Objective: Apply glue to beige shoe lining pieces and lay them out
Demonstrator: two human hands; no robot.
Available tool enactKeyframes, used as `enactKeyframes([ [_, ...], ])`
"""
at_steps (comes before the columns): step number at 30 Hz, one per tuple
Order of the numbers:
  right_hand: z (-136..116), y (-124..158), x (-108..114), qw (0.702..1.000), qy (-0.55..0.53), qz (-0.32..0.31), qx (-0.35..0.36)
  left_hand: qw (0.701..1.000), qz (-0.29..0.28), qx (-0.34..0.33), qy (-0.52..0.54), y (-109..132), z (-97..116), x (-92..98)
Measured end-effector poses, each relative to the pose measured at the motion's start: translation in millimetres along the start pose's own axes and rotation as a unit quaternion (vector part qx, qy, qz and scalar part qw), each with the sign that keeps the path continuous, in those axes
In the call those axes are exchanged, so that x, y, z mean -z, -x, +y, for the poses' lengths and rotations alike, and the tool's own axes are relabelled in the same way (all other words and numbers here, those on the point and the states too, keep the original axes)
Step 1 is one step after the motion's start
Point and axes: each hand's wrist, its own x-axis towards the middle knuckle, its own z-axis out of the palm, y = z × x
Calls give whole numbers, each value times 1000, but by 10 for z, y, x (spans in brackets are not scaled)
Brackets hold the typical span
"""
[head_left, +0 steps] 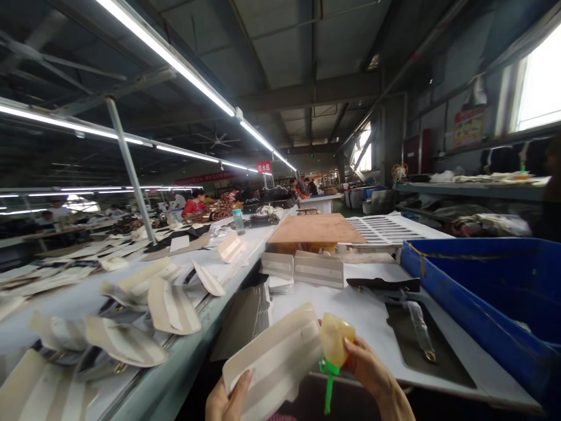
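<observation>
At the bottom of the view my left hand (228, 400) grips the near end of a cream shoe-upper piece (274, 359) with pale stripes, tilted up to the right. My right hand (372, 371) holds a yellowish glue-soaked brush (335, 339) with a green handle, its head pressed against the piece's right edge. Both hands hover over the front edge of a white worktable (372, 316).
A blue bin (491, 304) stands at the right. A conveyor (144, 310) on the left carries several similar cream pieces. Stacked pieces (318, 269), a wooden board (315, 228), a white slatted rack (385, 229) and dark tools (385, 284) lie ahead. Workers sit far back.
</observation>
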Motion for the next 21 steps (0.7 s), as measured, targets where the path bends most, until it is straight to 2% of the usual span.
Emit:
enactKeyframes([
  [3, 127, -67, -35, 999, 29, -16, -38, 999, -26, -11, 34, -8, 62, -121],
  [6, 114, -189, 20, 998, 38, -4, -45, 994, -50, -37, 94, 3, 170, -312],
  [8, 75, -336, 84, 999, 32, 13, -42, 987, -52, -43, 149, 8, 230, -373],
  [10, 53, -552, 126, 999, 20, 33, -37, 982, -45, -52, 176, 4, 245, -348],
  [13, 95, -989, 90, 997, 2, 68, -31, 986, -23, -47, 159, -22, 164, -210],
  [18, 340, -1712, -131, 991, -20, 126, -48, 987, 15, 9, 158, -101, -92, -67],
  [21, 510, -1923, -188, 986, -27, 151, -71, 987, 15, 25, 157, -166, -245, -68],
])
